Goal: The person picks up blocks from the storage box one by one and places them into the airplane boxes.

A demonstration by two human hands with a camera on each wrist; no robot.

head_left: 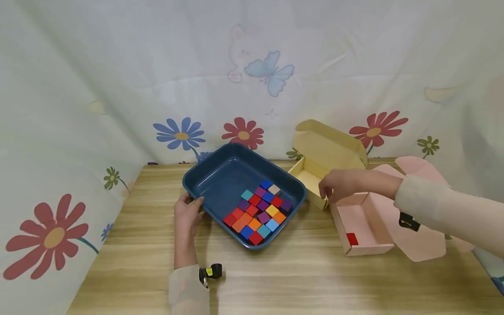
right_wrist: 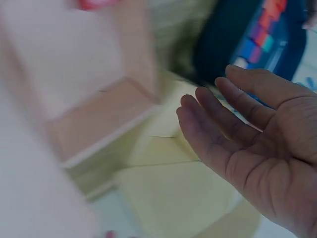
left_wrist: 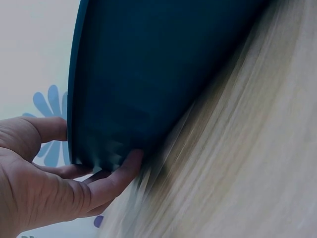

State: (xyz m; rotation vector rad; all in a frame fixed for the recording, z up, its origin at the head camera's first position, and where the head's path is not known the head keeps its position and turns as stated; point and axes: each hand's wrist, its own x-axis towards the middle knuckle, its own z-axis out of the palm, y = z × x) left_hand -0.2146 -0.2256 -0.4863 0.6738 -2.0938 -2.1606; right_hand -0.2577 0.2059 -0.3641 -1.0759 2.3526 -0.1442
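A dark blue basin [head_left: 220, 175] holds many coloured cubes [head_left: 261, 210], gathered in its near right part. At the basin's left side my left hand [head_left: 188, 214] grips the rim. In the left wrist view its thumb [left_wrist: 52, 129] is at the rim and the other fingers reach under the wall. My right hand [head_left: 340, 186] hovers over the near end of an open yellow box [head_left: 309, 177]. Its fingers are loosely bent with nothing between them in the right wrist view. One red cube [head_left: 352, 239] lies in the near left corner of the open pink box [head_left: 370, 249].
The pink box's lid [head_left: 425, 236] spreads to the right, beneath my right forearm. The yellow lid [head_left: 330, 144] stands up against the flowered curtain [head_left: 157, 105] at the back. All containers stand on a wood-grain table [head_left: 275, 284].
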